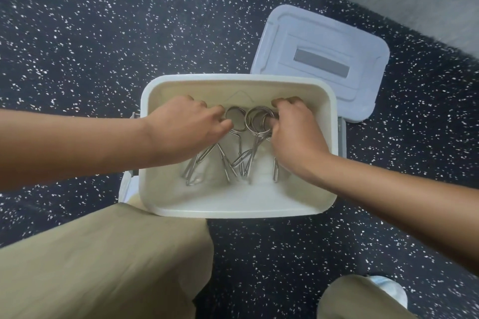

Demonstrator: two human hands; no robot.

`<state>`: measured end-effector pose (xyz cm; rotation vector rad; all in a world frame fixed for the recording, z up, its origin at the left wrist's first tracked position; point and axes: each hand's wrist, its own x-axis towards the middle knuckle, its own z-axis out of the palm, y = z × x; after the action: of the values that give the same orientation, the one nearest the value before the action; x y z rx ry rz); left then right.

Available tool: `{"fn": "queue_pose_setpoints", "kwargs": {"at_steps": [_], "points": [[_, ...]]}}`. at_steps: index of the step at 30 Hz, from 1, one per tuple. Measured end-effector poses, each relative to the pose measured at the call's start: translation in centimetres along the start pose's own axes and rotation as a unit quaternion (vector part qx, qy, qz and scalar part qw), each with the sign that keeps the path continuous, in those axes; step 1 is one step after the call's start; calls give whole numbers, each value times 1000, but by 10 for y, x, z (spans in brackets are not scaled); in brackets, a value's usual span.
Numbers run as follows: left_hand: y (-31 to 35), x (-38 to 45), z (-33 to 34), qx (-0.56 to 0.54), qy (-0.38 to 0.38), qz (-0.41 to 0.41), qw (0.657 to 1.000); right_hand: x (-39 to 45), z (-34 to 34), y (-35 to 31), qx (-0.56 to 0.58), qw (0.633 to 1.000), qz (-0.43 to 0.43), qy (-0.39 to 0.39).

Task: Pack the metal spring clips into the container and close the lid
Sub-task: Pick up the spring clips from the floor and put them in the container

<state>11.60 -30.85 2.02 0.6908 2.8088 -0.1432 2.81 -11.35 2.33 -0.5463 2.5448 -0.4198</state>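
I see the metal spring clips (234, 153) lying in a bunch on the bottom of the white container (233, 206), with their round rings toward the far wall and their long legs pointing at me. My left hand (186, 124) is down inside the box with its fingers curled on the ring of one clip. My right hand (293, 129) is inside too, and its fingers are closed around the rings of a few clips bunched together. The clips sit near the middle, so there is bare white floor between them and the near wall, and some on each side. The far wall is close to my knuckles. The box rim is open all the way round. The grey-blue lid (321, 59) lies flat on the dark speckled floor (103, 33), just behind the far right corner of the box. My knee in tan trousers (103, 261) touches the near left corner of the box. The floor on the left is wide open
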Motion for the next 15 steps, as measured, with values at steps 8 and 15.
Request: {"fn": "queue_pose_setpoints", "kwargs": {"at_steps": [8,15], "points": [[6,2,-11,-28,-33,-44,998,-13,-63,-3,99,992,-75,28],[15,6,-60,-161,-35,-113,980,29,-93,15,56,985,-131,93]]}}
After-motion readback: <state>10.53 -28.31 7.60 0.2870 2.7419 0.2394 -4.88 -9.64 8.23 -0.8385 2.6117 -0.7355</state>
